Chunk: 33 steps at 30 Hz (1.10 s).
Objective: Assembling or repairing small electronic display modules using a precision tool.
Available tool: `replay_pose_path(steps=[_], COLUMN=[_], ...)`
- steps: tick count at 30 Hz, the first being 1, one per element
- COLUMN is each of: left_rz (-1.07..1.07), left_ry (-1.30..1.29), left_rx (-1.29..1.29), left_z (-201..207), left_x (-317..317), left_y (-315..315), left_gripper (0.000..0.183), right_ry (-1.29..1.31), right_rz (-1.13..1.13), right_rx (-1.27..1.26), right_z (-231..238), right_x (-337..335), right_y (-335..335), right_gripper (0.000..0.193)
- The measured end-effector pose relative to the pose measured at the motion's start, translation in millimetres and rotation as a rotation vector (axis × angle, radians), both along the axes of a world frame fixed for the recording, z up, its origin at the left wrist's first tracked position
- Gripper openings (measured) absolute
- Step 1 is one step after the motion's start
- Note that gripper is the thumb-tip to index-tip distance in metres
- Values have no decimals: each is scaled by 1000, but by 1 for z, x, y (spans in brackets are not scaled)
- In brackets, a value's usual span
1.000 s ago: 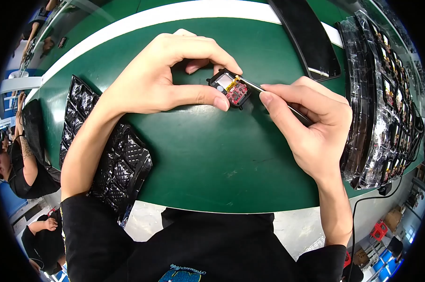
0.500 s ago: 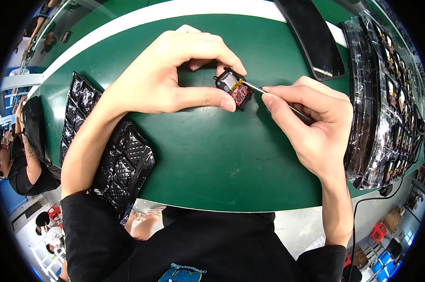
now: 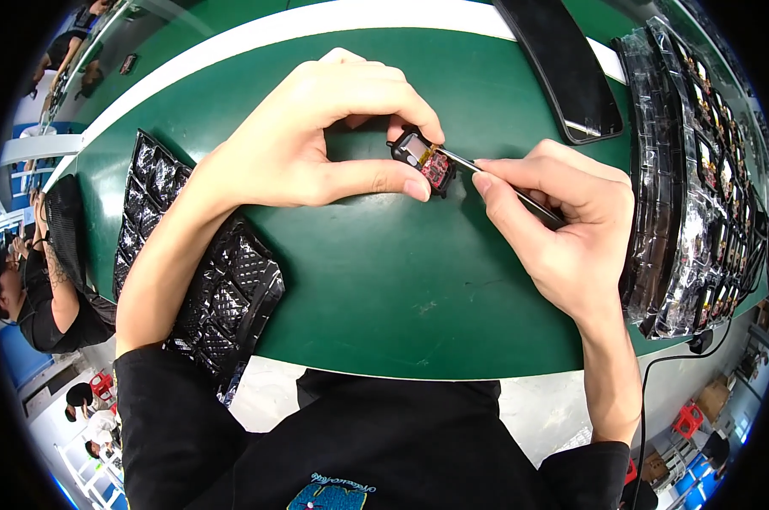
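Note:
Between the thumb and forefinger of my left hand (image 3: 333, 136) is a small black device housing (image 3: 407, 148), its inside facing up. A red circuit board (image 3: 438, 170), a strip of yellow tape and a silvery-grey block show inside it. My right hand (image 3: 563, 212) pinches a thin metal tool (image 3: 463, 161) like a pen, probably tweezers. Its tip touches or sits just over the housing by the yellow tape; which of the two I cannot tell. Both hands are above the green table (image 3: 376, 289).
Stacked clear plastic trays (image 3: 695, 187) full of similar small devices stand at the right. A black tray (image 3: 223, 289) lies beneath my left forearm. At the back right rests a dark flat panel (image 3: 563, 68). A black cable (image 3: 644, 382) hangs past the table's right edge. Another person (image 3: 49, 289) sits at the left.
Both hands keep their grips and have barely moved. The housing is tilted slightly, and the tool's tip has shifted a little near the yellow tape.

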<state>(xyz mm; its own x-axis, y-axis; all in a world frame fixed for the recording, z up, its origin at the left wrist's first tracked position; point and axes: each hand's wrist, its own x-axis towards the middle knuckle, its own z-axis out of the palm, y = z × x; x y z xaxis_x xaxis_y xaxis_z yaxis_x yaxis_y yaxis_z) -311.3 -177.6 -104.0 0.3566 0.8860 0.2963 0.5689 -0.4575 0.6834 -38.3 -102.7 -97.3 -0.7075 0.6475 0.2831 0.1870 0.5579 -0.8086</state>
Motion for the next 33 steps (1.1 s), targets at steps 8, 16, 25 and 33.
replay_pose_path(steps=[8,16,25,33], left_rz=[52,145,312,-176], left_ry=[107,125,-570,-18], left_rx=[33,-105,-248,-14], left_z=[7,18,45,118], left_x=[7,10,-19,113], left_y=[-3,-4,16,84], left_gripper=[57,50,50,52], right_ry=[120,247,344,283], right_rz=[-98,-123,-159,-83], right_rx=[-219,-90,-146,-393], right_z=[-6,-15,-10,-16], right_x=[6,-2,-5,-4], right_y=[4,7,7,2], right_gripper=[11,9,12,23])
